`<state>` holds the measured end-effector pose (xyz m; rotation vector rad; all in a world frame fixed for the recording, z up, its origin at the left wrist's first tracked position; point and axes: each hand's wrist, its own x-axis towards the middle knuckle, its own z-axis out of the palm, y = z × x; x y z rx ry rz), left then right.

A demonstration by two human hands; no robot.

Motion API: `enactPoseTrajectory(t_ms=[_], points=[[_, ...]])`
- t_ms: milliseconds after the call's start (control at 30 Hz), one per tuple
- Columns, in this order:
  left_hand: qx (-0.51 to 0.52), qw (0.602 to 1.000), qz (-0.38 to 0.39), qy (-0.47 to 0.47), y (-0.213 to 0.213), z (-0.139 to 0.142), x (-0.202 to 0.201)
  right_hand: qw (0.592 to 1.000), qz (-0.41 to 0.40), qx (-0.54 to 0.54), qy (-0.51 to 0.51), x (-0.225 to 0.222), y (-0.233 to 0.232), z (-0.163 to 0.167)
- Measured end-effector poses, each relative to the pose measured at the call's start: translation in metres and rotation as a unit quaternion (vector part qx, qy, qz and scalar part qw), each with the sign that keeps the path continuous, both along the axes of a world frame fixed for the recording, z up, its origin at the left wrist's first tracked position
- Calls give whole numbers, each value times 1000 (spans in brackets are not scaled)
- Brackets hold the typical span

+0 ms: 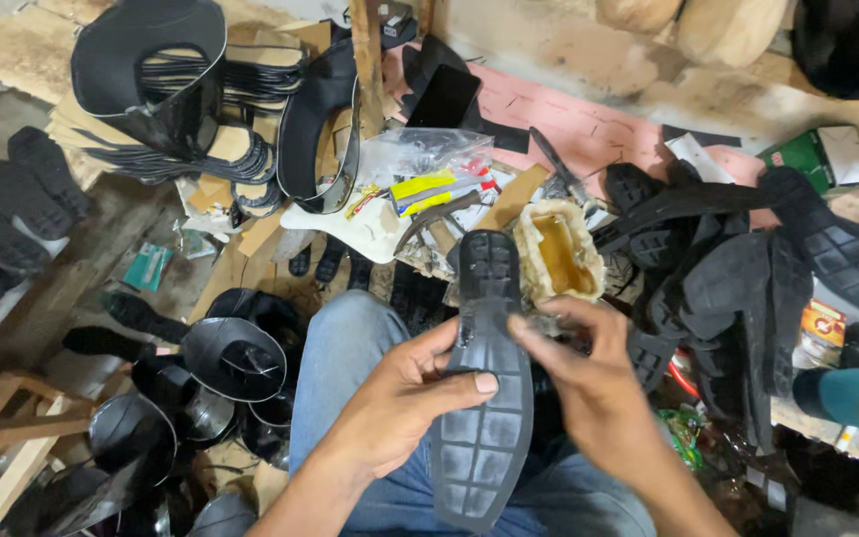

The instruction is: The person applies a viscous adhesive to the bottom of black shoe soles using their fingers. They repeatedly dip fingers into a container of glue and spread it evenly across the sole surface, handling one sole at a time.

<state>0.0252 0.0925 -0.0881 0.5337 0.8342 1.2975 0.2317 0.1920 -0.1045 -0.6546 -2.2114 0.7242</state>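
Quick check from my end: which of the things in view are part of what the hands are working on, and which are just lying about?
In hand:
- black rubber shoe sole, tread side up
- left hand, thumb across the sole
- right hand, fingers on the sole's edge
- glue pot just beyond the sole

Lying about:
- heap of black soles at right
- black shoe uppers at left
- stacked insoles
- green box

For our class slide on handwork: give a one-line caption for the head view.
Both hands, left hand and right hand, hold a black rubber shoe sole above a glue pot.

The right hand (589, 378) is motion-blurred, and the black sole (484, 398) hides the left hand's fingers.
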Motion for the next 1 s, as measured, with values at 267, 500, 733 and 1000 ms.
enactPoseTrajectory(t_ms=[267,500,733,1000], points=[[20,999,-37,22,-8,12,-1,989,-94,112,-9,-4,-6,17],[24,998,-7,-56,-10,11,8,999,-23,35,-3,-6,-6,11],[-19,994,76,-77,-6,18,4,986,26,-141,86,13,-24,9],[33,991,124,-26,-8,26,12,940,-72,329,-48,11,-32,22]])
